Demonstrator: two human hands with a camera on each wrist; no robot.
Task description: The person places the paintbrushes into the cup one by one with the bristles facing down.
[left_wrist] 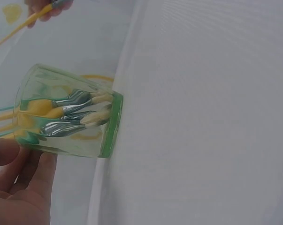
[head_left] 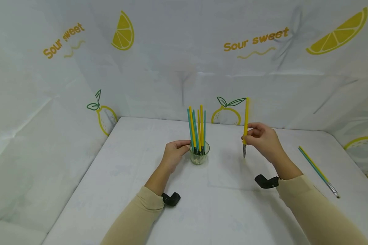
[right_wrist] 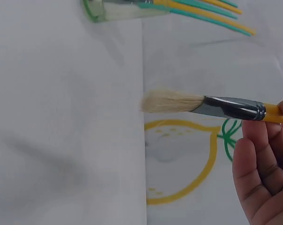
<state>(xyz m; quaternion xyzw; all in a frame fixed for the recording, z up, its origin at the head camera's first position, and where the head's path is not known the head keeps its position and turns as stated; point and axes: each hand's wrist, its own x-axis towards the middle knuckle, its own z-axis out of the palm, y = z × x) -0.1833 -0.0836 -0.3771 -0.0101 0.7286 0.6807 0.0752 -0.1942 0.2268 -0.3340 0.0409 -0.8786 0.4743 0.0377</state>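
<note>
A glass cup (head_left: 198,158) with a greenish base stands on the table, holding several yellow and teal paintbrushes (head_left: 201,126), bristles down. At the cup's left side, my left hand (head_left: 173,153) holds it near the rim with thumb and fingers, seen closer in the left wrist view. To the right of the cup, my right hand (head_left: 262,137) pinches a yellow paintbrush (head_left: 246,117) by the lower handle. That brush is upright, handle up, its pale bristles (right_wrist: 172,101) pointing down. In the right wrist view the bristles look apart from the cup.
Two more brushes, one yellow and one teal (head_left: 316,166), lie side by side on the table's right part. White cloth covers the table (head_left: 208,211). Behind it hangs a white backdrop (head_left: 171,81) printed with lemons and lettering.
</note>
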